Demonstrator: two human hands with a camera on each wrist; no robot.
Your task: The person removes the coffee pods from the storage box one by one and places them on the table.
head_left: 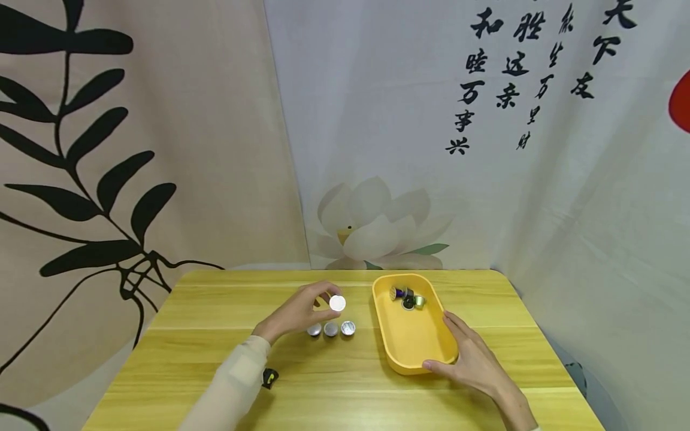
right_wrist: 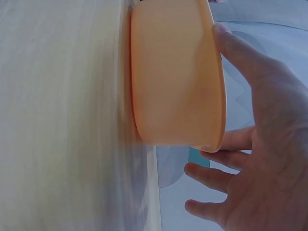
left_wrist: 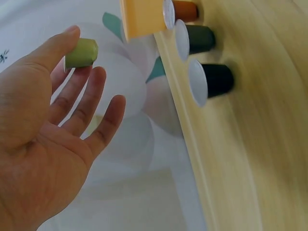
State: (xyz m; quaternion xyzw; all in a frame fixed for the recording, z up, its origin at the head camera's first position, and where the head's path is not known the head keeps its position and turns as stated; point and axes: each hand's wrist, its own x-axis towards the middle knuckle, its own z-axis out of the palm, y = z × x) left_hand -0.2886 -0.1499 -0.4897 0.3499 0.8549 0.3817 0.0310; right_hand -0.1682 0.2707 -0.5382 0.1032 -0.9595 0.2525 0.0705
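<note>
Between thumb and fingertips, my left hand (head_left: 302, 309) pinches a green coffee capsule (left_wrist: 83, 53); its pale lid faces the head camera. Below it, three more capsules stand in a row on the table: a black one (left_wrist: 219, 79), a dark green one (left_wrist: 199, 39) and an orange-brown one (left_wrist: 185, 11), their lids showing pale. My right hand (head_left: 477, 359) holds the near right corner of a yellow tray (head_left: 415, 347), thumb on the near rim and fingers along the right side. Several capsules (head_left: 408, 299) lie at the tray's far end, one purple and one light green among them.
A small black object with yellow marks (head_left: 269, 377) lies beside the left sleeve; its kind is unclear. The wooden table (head_left: 323, 401) ends at a hanging cloth (head_left: 377, 120) printed with writing and a lotus. Another cloth with dark leaves hangs at left.
</note>
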